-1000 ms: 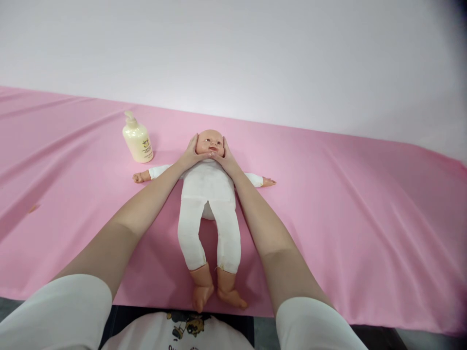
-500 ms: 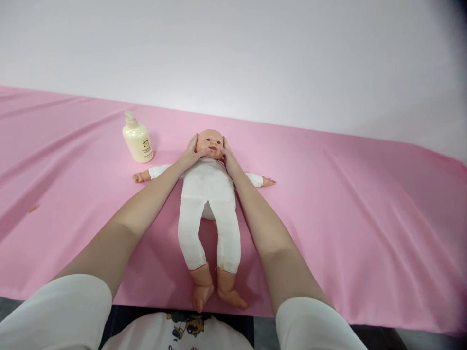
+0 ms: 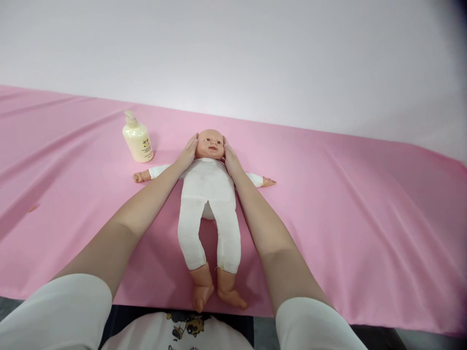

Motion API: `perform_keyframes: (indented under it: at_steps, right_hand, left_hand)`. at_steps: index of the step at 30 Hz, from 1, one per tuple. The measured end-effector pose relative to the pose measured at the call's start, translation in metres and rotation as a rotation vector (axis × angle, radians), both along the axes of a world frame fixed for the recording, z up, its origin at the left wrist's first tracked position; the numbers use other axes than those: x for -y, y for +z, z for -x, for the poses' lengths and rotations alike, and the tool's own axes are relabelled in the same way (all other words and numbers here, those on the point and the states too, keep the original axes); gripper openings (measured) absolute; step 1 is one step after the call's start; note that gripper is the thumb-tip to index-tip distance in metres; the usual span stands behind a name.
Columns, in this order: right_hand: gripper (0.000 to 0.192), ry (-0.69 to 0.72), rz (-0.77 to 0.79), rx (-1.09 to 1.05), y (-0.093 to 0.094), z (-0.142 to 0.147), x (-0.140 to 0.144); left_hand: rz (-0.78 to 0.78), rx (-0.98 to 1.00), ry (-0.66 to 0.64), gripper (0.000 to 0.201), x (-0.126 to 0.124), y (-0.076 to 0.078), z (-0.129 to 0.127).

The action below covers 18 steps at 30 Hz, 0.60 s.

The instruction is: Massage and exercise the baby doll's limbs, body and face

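A baby doll [image 3: 208, 182] in a white cloth body lies on its back, arms spread out sideways and feet towards me. My left hand [image 3: 188, 151] rests along the left side of the doll's head [image 3: 210, 144], its fingers stretched out and lying flat. On the other side, my right hand [image 3: 231, 156] lies against the cheek and side of the head, likewise with straight fingers. Both thumbs lie beside the cheeks, off the mouth. The fingertips are partly hidden by the head.
A pale yellow pump bottle [image 3: 137, 140] stands upright to the left of the doll, beyond its outstretched arm. Pink cloth [image 3: 328, 218] with creases covers the table up to a white wall [image 3: 255, 58]. The table's near edge runs just below the doll's feet.
Both thumbs have moved outward from beside the doll's mouth to the sides of its face. Hands, doll and bottle otherwise keep their places.
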State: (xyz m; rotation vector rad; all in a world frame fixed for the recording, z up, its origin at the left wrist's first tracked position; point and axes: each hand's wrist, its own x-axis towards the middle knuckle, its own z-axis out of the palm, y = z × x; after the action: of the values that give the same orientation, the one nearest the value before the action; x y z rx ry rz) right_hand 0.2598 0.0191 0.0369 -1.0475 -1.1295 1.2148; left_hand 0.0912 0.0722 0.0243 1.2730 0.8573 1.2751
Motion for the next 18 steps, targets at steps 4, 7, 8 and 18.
perform_keyframes:
  at_steps: [4,7,8,18]
  right_hand:
    - [0.075,-0.059,0.069,-0.026,-0.002,-0.001,-0.008]
    - [0.079,-0.036,0.038,-0.053,-0.004,-0.003,-0.01]
    - [0.083,-0.013,0.025,-0.055,-0.004,-0.004,-0.01]
    - [0.094,0.065,-0.011,-0.006,-0.004,-0.006,-0.005]
  left_hand:
    - [-0.008,0.033,-0.053,0.08,0.009,0.005,0.005]
    - [0.014,0.014,-0.07,0.078,0.013,0.009,0.007]
    - [0.014,-0.023,-0.061,0.082,0.013,0.009,0.008]
    - [0.0,-0.19,-0.034,0.096,0.016,0.014,0.015]
